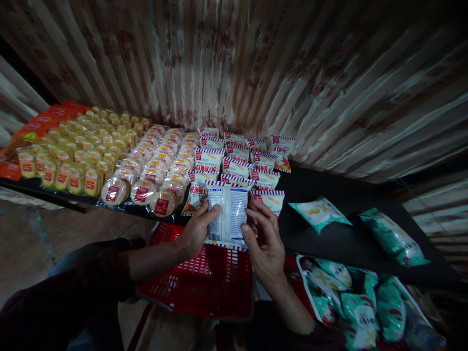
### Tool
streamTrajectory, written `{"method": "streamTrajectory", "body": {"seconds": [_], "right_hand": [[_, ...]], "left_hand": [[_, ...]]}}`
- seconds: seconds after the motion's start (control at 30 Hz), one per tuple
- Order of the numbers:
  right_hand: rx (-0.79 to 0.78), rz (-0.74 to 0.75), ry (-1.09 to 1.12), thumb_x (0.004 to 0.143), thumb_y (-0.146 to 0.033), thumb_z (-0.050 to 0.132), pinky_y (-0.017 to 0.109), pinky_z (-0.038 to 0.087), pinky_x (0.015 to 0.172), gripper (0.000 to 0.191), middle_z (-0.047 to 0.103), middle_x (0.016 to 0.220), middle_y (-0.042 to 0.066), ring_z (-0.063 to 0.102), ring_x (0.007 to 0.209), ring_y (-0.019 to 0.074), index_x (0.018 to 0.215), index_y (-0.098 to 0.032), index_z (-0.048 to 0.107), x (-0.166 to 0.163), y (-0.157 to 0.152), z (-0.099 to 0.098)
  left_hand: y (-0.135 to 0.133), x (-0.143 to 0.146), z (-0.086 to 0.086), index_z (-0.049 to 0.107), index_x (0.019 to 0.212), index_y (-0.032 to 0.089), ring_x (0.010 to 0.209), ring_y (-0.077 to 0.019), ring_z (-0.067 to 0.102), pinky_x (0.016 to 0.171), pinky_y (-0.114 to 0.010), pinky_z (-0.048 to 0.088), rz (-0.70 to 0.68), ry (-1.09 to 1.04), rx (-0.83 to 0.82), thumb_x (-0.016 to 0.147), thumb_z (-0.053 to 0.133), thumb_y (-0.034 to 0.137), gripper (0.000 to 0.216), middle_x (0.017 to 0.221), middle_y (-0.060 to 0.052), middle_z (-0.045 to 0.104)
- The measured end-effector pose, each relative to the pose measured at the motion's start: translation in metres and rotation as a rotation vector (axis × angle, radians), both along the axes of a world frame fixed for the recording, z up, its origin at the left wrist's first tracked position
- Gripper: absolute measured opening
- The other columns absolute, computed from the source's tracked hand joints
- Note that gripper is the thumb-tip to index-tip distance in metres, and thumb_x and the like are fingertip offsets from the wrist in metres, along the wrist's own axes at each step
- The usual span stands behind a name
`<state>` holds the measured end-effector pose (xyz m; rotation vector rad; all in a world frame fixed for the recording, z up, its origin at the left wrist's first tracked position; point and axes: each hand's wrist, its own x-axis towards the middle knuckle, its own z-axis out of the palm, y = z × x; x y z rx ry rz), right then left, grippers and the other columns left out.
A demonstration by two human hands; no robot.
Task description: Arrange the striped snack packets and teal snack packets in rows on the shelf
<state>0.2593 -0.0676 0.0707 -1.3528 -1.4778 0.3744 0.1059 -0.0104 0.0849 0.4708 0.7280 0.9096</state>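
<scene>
Above a red perforated plastic basket [215,292], the left hand [196,229] is closed on a white plastic packet with blue print and striped ends [227,212], thumb on its face; the right hand [268,243], half open with curved fingers, touches its right edge, though whether it grips, I cannot tell. Just beyond the packet, white red-lettered snack bags with striped ends [209,158] stand in rows on a long black table [310,183], before a pale, pleated fabric curtain [226,63].

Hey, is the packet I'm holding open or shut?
Shut, it seems: the packet has unbroken striped edges top and bottom, no tear showing. Your left hand and right hand hide parts.
</scene>
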Motion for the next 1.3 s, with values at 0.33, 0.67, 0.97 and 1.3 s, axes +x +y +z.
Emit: {"method": "streamTrajectory", "body": {"seconds": [0.33,0.67,0.97,1.3], "right_hand": [[0.205,-0.055,-0.365,0.087,-0.013,0.059,0.044,0.05,0.089,0.027,0.059,0.116,0.009,0.056,0.109,0.0227,0.11,-0.025,0.063,-0.003,-0.002,0.011],[0.117,0.047,-0.276,0.09,-0.015,0.05,0.049,0.049,0.094,0.036,0.068,0.118,0.007,0.062,0.11,0.0248,0.122,-0.028,0.061,-0.002,-0.003,0.004],[0.009,0.152,-0.037,0.087,-0.037,0.06,0.046,0.054,0.094,0.06,0.06,0.131,0.011,0.061,0.116,0.0275,0.142,-0.025,0.04,-0.004,-0.014,-0.005],[-0.12,0.208,0.119,0.087,-0.06,0.048,0.05,0.045,0.103,0.064,0.056,0.136,0.01,0.052,0.126,0.0337,0.139,-0.023,0.047,0.006,-0.017,-0.006]], "left_hand": [[0.0,-0.003,0.004,0.063,0.117,0.017,0.114,-0.0294,0.06,0.103,-0.042,0.042,-0.009,0.076,0.081,0.07,0.076,0.047,0.057,0.117,-0.008,0.069],[-0.005,-0.007,0.02,0.056,0.115,0.018,0.104,-0.0263,0.063,0.089,-0.037,0.048,-0.01,0.138,0.157,0.076,0.069,0.037,0.045,0.112,-0.007,0.069],[-0.013,-0.012,0.027,0.051,0.098,0.021,0.09,-0.0178,0.06,0.078,-0.029,0.047,-0.001,0.247,0.393,0.086,0.056,0.051,0.032,0.096,-0.002,0.064],[-0.019,-0.013,0.031,0.053,0.111,0.023,0.107,-0.0205,0.056,0.094,-0.033,0.043,-0.01,0.311,0.532,0.089,0.055,0.036,0.025,0.116,-0.004,0.061]]}}
